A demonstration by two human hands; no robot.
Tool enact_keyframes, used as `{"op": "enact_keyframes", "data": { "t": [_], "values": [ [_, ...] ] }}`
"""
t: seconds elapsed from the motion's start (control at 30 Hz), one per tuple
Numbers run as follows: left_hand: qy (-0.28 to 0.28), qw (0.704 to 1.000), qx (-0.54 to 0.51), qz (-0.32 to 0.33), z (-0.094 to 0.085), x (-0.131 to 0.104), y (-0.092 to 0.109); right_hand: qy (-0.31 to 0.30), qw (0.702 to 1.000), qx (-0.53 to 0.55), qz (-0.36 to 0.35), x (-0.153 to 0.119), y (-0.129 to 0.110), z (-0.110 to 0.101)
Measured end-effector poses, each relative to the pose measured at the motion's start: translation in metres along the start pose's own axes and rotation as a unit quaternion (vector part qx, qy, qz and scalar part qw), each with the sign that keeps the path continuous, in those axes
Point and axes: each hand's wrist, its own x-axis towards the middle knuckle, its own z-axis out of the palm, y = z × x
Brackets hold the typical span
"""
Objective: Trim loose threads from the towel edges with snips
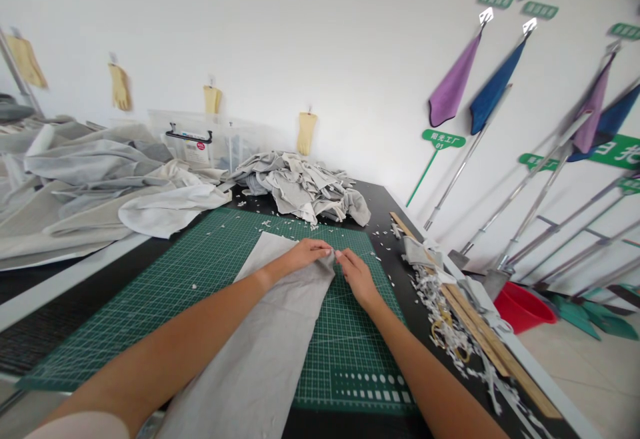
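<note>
A long piece of light grey cloth lies over the green cutting mat and runs down past its near edge. At the cloth's upper right corner, my left hand pinches the edge, and the corner is lifted a little. Just to the right, my right hand has its thumb and fingers pressed together at the same corner. The fingertips of both hands almost meet there.
Behind the mat is a heap of grey cloth scraps. Larger cloths are piled at the left, near a clear plastic box. Wooden strips, yellow-handled scissors and shreds lie at the right. A red bucket stands beyond.
</note>
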Motion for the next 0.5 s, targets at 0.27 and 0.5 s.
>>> {"op": "enact_keyframes", "data": {
  "t": [0.27, 0.5],
  "values": [
    [0.013, 1.000, 0.028, 0.000, 0.0004, -0.0018, 0.0031, 0.012, 0.999, -0.042, -0.016, -0.0045, -0.0030, 0.0005],
    [0.017, 0.999, 0.048, -0.009, 0.0009, -0.0023, 0.0037, 0.008, 0.997, -0.077, -0.021, -0.0059, -0.0026, 0.0018]
  ]
}}
